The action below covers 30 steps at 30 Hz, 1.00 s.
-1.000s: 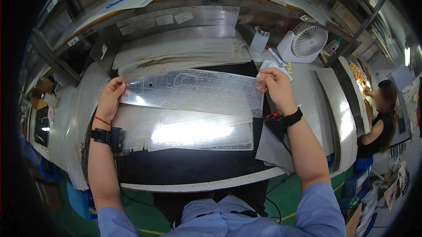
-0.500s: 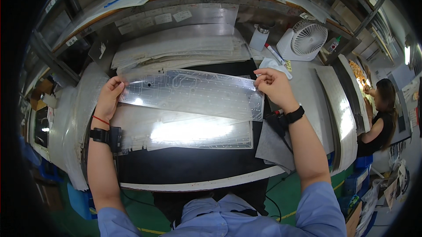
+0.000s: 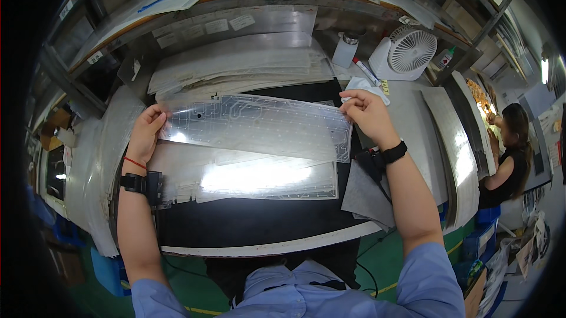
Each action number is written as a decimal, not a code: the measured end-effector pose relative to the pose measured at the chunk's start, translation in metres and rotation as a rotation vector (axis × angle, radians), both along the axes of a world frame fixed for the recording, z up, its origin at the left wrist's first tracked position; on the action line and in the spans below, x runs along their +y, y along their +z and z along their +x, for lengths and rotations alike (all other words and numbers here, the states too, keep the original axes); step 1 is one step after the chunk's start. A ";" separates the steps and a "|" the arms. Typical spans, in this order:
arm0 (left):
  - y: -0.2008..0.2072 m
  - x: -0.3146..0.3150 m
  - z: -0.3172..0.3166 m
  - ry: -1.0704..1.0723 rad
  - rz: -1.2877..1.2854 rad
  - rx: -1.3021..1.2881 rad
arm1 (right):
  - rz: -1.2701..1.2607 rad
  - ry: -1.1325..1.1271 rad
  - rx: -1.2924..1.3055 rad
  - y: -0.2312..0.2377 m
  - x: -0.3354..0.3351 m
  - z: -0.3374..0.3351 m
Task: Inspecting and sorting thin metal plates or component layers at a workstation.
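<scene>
A long, clear plastic sheet (image 3: 253, 126) printed with fine circuit-like lines and dots is stretched between my hands above the bench. My left hand (image 3: 144, 129) pinches its left end between thumb and fingers. At the upper right corner, my right hand (image 3: 367, 112) has its fingers closed on the edge. Under the held sheet lies a pile of similar clear sheets (image 3: 177, 167), with bright light glaring off the top. The pile rests on a black mat (image 3: 253, 223).
Behind the mat lies another stack of sheets (image 3: 242, 58). A white fan (image 3: 407, 55), a bottle (image 3: 345, 49) and a marker (image 3: 367, 72) stand or lie at the back right. A grey cloth (image 3: 362, 194) lies right of the mat. Another person (image 3: 510, 159) works at far right.
My right fingers have curled slightly at the sheet's corner. The sheet and my left hand stay almost still, and the whole view shifts a little.
</scene>
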<state>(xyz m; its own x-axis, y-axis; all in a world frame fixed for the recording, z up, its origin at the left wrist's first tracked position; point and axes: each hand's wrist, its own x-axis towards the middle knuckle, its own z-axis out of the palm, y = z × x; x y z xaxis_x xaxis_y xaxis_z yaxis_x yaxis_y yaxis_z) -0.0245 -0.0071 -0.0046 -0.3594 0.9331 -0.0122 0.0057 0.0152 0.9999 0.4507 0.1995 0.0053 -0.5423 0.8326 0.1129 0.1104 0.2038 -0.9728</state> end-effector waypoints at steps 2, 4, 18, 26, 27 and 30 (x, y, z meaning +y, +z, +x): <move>0.000 0.001 0.001 0.001 0.001 -0.004 | 0.019 0.014 0.015 -0.001 -0.001 -0.001; 0.000 0.002 0.002 0.012 -0.002 -0.014 | 0.072 0.041 0.003 -0.003 0.000 -0.001; -0.005 0.002 -0.006 0.008 0.033 -0.007 | -0.045 -0.142 0.065 -0.002 0.006 0.001; -0.003 0.003 -0.002 0.018 0.016 -0.004 | -0.002 -0.027 -0.033 -0.008 0.002 0.001; -0.004 0.002 -0.003 0.019 0.016 -0.006 | -0.003 -0.036 -0.035 -0.008 0.004 0.002; -0.003 0.001 -0.003 0.020 0.027 -0.020 | -0.010 -0.095 0.028 -0.009 0.008 0.004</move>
<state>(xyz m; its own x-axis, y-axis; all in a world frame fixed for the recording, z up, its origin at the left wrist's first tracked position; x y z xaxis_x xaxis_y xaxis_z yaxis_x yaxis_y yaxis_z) -0.0271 -0.0057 -0.0075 -0.3776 0.9259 0.0060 -0.0144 -0.0123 0.9998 0.4542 0.2070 -0.0042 -0.4576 0.8812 0.1186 0.1011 0.1841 -0.9777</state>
